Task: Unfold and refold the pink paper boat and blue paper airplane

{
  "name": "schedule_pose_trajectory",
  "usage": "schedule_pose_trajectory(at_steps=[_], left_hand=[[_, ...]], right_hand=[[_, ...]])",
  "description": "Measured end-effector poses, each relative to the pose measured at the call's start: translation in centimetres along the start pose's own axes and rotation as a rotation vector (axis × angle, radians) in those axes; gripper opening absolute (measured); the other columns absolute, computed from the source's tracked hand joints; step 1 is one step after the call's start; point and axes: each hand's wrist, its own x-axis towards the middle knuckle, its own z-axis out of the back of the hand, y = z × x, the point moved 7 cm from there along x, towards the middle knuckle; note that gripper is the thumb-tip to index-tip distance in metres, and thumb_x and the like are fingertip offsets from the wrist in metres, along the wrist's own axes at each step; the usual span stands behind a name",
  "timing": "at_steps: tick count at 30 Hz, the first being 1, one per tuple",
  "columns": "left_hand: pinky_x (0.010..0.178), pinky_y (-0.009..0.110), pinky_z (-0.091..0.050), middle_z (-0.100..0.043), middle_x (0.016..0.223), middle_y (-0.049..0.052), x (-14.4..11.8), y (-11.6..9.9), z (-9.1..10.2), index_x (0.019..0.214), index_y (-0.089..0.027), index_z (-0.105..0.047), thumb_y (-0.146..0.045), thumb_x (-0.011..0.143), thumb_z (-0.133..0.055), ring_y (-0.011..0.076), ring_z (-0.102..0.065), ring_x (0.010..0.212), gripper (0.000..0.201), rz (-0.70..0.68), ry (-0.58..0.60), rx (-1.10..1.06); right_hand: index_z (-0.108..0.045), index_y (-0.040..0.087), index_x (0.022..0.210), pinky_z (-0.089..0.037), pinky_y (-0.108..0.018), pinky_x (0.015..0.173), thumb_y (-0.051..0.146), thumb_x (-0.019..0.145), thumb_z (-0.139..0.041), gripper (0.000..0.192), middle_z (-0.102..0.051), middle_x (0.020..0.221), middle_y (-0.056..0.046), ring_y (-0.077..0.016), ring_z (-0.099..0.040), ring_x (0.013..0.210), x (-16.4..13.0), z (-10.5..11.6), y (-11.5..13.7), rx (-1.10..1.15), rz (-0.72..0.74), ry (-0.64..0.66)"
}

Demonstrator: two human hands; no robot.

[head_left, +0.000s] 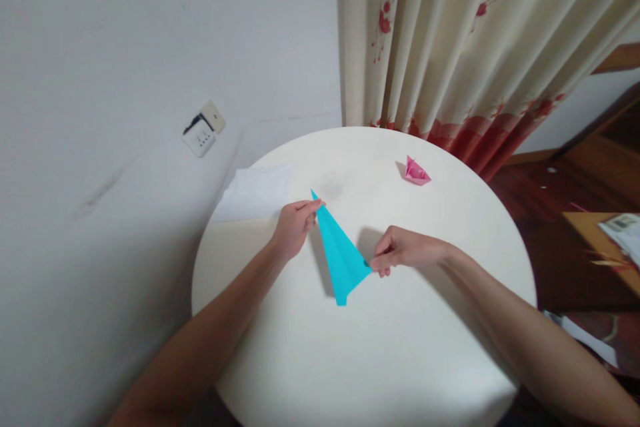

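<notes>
A folded sheet of cyan paper (340,250), shaped like a long narrow kite, is held just above the round white table (380,360). My left hand (294,228) pinches its pointed far tip. My right hand (400,250) pinches its right corner. Its lower point hangs free toward me.
A small pink folded paper piece (416,172) sits on the table's far right. White paper sheets (255,192) lie over the table's far left edge. A cream curtain with red print (465,47) hangs behind. A wall socket (203,128) is on the wall at left. A wooden floor lies to the right.
</notes>
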Motion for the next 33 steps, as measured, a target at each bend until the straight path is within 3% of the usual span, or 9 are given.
schedule_pose_trajectory(at_steps=[3, 5, 8, 13, 23, 29, 33], left_hand=[[0.049, 0.026, -0.015, -0.035, 0.050, -0.007, -0.8, 1.1, -1.2, 0.072, -0.010, -0.073, -0.040, 0.064, -0.084, 0.0055, -0.025, 0.049, 0.033, 0.033, 0.041, 0.011], [0.050, 0.025, -0.018, -0.040, 0.051, -0.005, -1.5, 2.0, -2.2, 0.073, -0.010, -0.074, -0.042, 0.066, -0.084, 0.0062, -0.028, 0.050, 0.034, 0.068, 0.078, 0.037], [0.051, 0.026, -0.019, -0.042, 0.052, -0.004, -2.7, 3.0, -3.6, 0.070, -0.011, -0.072, -0.044, 0.070, -0.081, 0.0072, -0.030, 0.052, 0.035, 0.100, 0.155, 0.079], [0.051, 0.027, -0.016, -0.040, 0.053, -0.005, -3.4, 3.3, -4.3, 0.070, -0.011, -0.072, -0.045, 0.071, -0.082, 0.0070, -0.027, 0.053, 0.035, 0.081, 0.196, 0.128], [0.048, 0.026, -0.011, -0.032, 0.055, -0.008, -0.5, 1.7, -0.7, 0.082, -0.010, -0.074, -0.040, 0.069, -0.085, 0.0050, -0.021, 0.050, 0.035, 0.018, -0.026, 0.013], [0.050, 0.023, -0.023, -0.055, 0.082, 0.003, -1.5, 2.5, -2.9, 0.104, -0.013, -0.076, -0.052, 0.081, -0.074, 0.0075, -0.043, 0.062, 0.045, 0.114, 0.237, -0.024], [0.055, 0.024, -0.028, -0.058, 0.080, 0.005, -2.3, 3.3, -4.1, 0.103, -0.013, -0.077, -0.049, 0.082, -0.075, 0.0105, -0.046, 0.069, 0.042, 0.124, 0.290, -0.008]], right_hand=[[-0.079, 0.012, 0.084, -0.041, -0.027, 0.062, 0.057, 0.080, -0.072, 0.046, -0.068, 0.070, -0.005, -0.0136, -0.055, 0.066, 0.3, 2.2, 0.4, 0.056, 0.084, -0.286], [-0.078, 0.011, 0.084, -0.037, -0.027, 0.059, 0.060, 0.080, -0.071, 0.049, -0.065, 0.070, -0.004, -0.0123, -0.050, 0.064, 1.0, 2.1, 0.3, 0.115, 0.128, -0.371], [-0.071, 0.011, 0.069, -0.027, -0.027, 0.054, 0.059, 0.080, -0.071, 0.049, -0.051, 0.058, 0.002, -0.0092, -0.037, 0.057, 2.3, 0.5, -0.1, 0.166, 0.155, -0.373], [-0.064, 0.013, 0.062, -0.022, -0.027, 0.052, 0.053, 0.079, -0.073, 0.044, -0.041, 0.054, 0.005, -0.0080, -0.029, 0.054, 2.8, -0.3, -0.9, 0.205, 0.151, -0.442], [-0.061, 0.014, 0.058, -0.021, -0.027, 0.051, 0.047, 0.076, -0.074, 0.040, -0.039, 0.053, 0.006, -0.0078, -0.029, 0.054, 2.3, -0.9, -0.2, 0.157, 0.100, -0.309], [-0.058, 0.015, 0.057, -0.020, -0.027, 0.051, 0.052, 0.077, -0.074, 0.044, -0.039, 0.052, 0.006, -0.0075, -0.029, 0.053, 2.1, -0.1, -0.2, 0.176, 0.112, -0.351], [-0.061, 0.014, 0.060, -0.022, -0.027, 0.052, 0.055, 0.077, -0.074, 0.046, -0.045, 0.054, 0.004, -0.0082, -0.034, 0.053, 2.3, -0.2, -0.5, 0.230, 0.114, -0.319]])
